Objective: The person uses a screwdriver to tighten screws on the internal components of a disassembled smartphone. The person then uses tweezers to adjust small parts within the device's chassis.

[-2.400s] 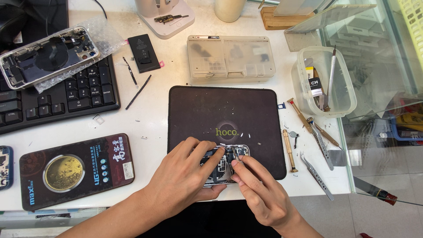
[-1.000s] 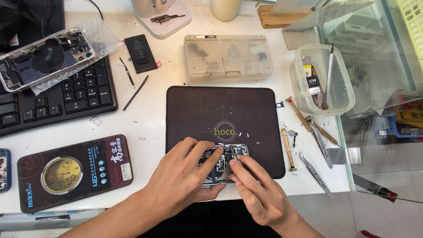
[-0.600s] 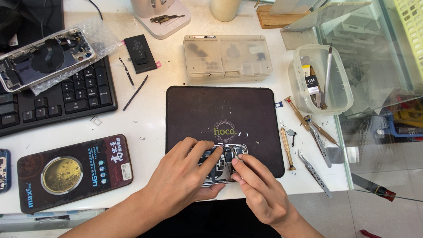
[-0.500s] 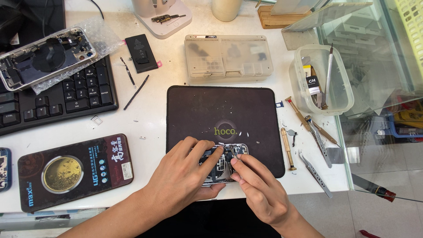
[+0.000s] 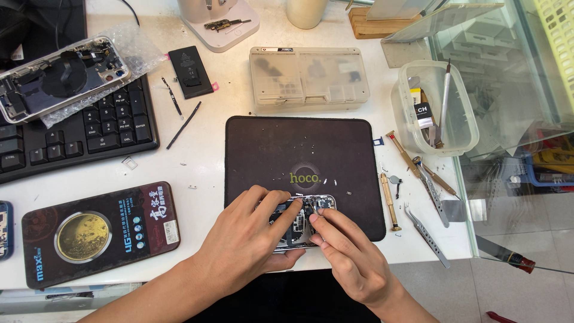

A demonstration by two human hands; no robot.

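An opened phone body (image 5: 299, 222) with bare circuitry lies on the near edge of a dark brown work mat (image 5: 299, 155). My left hand (image 5: 248, 242) clasps it from the left, fingers on top and thumb under its near edge. My right hand (image 5: 350, 257) comes in from the right, its fingertips pinched together over the phone's upper middle; whatever they pinch is too small to make out. Several tiny screws are scattered on the mat above the phone.
A screwdriver (image 5: 388, 200), tweezers (image 5: 426, 234) and other tools lie right of the mat. A clear tub (image 5: 460, 128) with tools stands at right, a parts box (image 5: 308, 78) behind the mat. Left: black keyboard (image 5: 89, 131), another opened phone (image 5: 60, 75), a battery (image 5: 190, 72), a dark package (image 5: 98, 230).
Both hands stay on the phone body at the mat's near edge. My right fingertips have shifted only slightly over the phone's top.
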